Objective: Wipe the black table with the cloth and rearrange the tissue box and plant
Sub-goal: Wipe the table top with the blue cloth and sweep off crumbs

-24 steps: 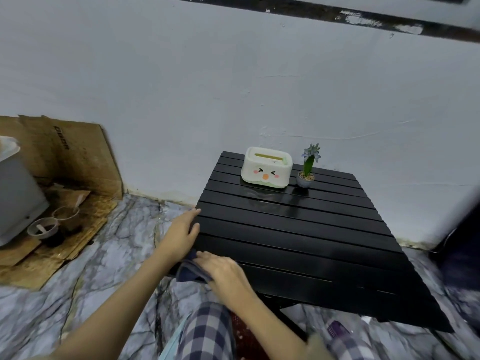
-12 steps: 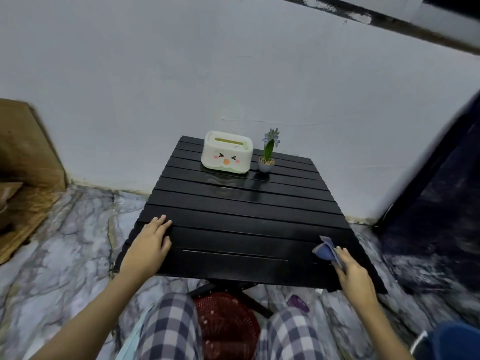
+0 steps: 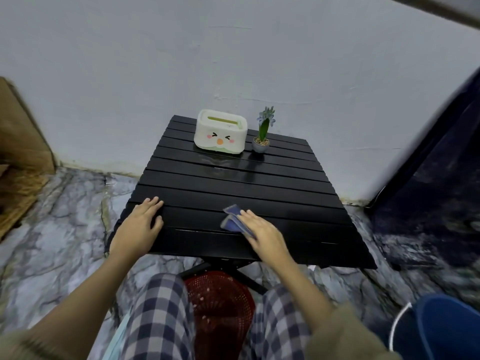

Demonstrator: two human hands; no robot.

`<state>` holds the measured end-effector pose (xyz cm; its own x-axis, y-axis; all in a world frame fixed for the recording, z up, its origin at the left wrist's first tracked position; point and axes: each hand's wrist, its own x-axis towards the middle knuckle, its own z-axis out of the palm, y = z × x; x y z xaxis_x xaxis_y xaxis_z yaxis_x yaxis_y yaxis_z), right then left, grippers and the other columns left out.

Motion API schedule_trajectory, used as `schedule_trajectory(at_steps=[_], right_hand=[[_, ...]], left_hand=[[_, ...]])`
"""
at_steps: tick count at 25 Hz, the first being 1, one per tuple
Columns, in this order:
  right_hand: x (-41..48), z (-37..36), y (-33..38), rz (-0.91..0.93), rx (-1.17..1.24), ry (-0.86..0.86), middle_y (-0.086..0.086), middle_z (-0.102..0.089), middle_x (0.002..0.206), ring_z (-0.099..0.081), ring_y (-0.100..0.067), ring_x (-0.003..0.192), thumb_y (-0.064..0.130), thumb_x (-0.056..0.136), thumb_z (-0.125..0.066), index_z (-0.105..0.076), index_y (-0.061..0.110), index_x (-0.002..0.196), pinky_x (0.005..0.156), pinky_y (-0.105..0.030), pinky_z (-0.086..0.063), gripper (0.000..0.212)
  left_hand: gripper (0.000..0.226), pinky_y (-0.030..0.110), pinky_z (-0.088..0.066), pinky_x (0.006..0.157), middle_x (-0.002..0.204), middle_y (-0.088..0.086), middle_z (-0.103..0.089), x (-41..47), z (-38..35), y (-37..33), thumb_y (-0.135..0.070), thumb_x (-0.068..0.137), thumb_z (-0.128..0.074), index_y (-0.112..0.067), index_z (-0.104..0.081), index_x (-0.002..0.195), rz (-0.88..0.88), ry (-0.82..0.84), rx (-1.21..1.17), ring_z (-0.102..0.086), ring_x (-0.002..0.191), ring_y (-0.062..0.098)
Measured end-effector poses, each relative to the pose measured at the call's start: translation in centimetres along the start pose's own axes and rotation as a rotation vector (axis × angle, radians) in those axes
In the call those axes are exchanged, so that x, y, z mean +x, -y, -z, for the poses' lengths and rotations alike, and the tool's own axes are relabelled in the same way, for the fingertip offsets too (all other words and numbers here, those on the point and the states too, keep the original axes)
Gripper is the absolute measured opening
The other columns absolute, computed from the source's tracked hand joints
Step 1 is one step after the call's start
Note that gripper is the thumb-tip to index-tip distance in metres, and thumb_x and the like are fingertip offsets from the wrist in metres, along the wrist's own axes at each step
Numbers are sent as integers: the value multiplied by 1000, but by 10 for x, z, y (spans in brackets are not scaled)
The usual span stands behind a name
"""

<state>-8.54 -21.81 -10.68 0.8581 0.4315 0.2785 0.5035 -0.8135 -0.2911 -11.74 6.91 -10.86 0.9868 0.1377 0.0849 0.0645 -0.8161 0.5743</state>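
Blue cloth (image 3: 235,220) flat on the near part of the black slatted counter (image 3: 233,183), a little right of the middle, folded, with its far-left corners poking out from under the fingers. Pinned there by the right hand (image 3: 262,231), palm down, fingers stretched flat over the cloth's near-right half; grip open and pressing, not curled round the cloth. Left hand (image 3: 140,227) well apart to the left, spread flat on the counter's near left corner, grip wide, holding nothing, fingertips pointing far.

Tissue box (image 3: 220,131) at the far edge, cream with a little face on its near side and a green slot on top, standing a bit left of centre. Plant (image 3: 262,131) just beside it on the right, upright in a small grey pot, blue flower on top, not touching the box. Both well apart from the cloth and from either hand, with bare slats between.

Under the counter's near edge, a red basket (image 3: 220,300) between checked trouser legs. Marbled floor (image 3: 65,203) all round, white wall (image 3: 233,61) behind, blue bucket (image 3: 446,331) near right.
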Motion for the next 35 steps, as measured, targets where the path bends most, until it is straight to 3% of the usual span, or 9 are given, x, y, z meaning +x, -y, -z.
schedule_trajectory(at_steps=[3, 7, 11, 14, 17, 23, 27, 31, 35], right_hand=[[-44, 41, -64, -117, -7, 29, -7, -52, 135, -42, -15, 128, 0, 84, -58, -52, 10, 127, 104, -18, -28, 44], [-69, 80, -144, -518, -81, -88, -18, -50, 136, -47, -33, 125, -4, 85, -54, -49, 5, 128, 102, -42, -40, 44], [-10, 63, -155, -698, -153, -153, -28, -57, 121, -57, -46, 103, 4, 87, -52, -53, -1, 116, 82, -52, -49, 29], [53, 31, -122, -646, -97, -171, -24, -57, 120, -56, -44, 104, 9, 90, -49, -54, 1, 115, 84, -50, -48, 27], [97, -5, -62, -395, 23, -89, -20, -54, 131, -50, -35, 121, 9, 91, -48, -52, 1, 122, 98, -42, -42, 33], [31, 6, -19, -26, 124, 113, -10, -48, 139, -41, -21, 132, 5, 87, -56, -46, 5, 130, 110, -34, -36, 44], [-44, 43, -74, -234, 76, -10, -8, -49, 138, -44, -19, 129, 1, 85, -59, -49, 10, 129, 106, -22, -32, 47], [-81, 83, -126, -573, 19, -102, -16, -46, 140, -44, -29, 129, -3, 86, -53, -48, 5, 129, 102, -41, -41, 44], [-84, 85, -139, -715, -66, -166, -22, -56, 128, -55, -40, 114, -1, 87, -52, -51, 0, 124, 88, -48, -48, 37]], left_hand=[[44, 37, -24, 117, 151, 2, -34, 1, -1, 2, -21, 93, -41, -14, -39, 137, 4, -21, 2, -23, 142, 15], [44, 35, -19, 119, 150, 1, -35, 3, -6, 4, -22, 93, -41, -15, -40, 137, 16, -48, -1, -23, 142, 13], [43, 34, -20, 118, 150, -1, -36, 5, -10, 7, -22, 93, -42, -18, -41, 136, 28, -75, 14, -24, 141, 12], [43, 34, -24, 117, 149, -4, -37, 7, -12, 10, -23, 92, -43, -22, -42, 135, 53, -89, 5, -25, 141, 11], [42, 32, -22, 117, 148, -3, -39, 9, -13, 13, -20, 92, -44, -21, -45, 134, 45, -91, -5, -27, 140, 11], [42, 32, -23, 116, 147, -2, -40, 8, -11, 13, -19, 92, -44, -20, -45, 134, 33, -80, 2, -28, 140, 12], [41, 36, -27, 115, 147, 0, -40, 6, -8, 9, -18, 92, -44, -18, -46, 133, 32, -87, -7, -28, 140, 14], [42, 38, -27, 115, 147, 2, -40, 7, -8, 10, -17, 92, -44, -16, -45, 134, 22, -63, 0, -28, 140, 16], [42, 38, -27, 115, 147, 3, -40, 7, -8, 9, -17, 92, -44, -15, -45, 134, 17, -44, -2, -28, 140, 17]])
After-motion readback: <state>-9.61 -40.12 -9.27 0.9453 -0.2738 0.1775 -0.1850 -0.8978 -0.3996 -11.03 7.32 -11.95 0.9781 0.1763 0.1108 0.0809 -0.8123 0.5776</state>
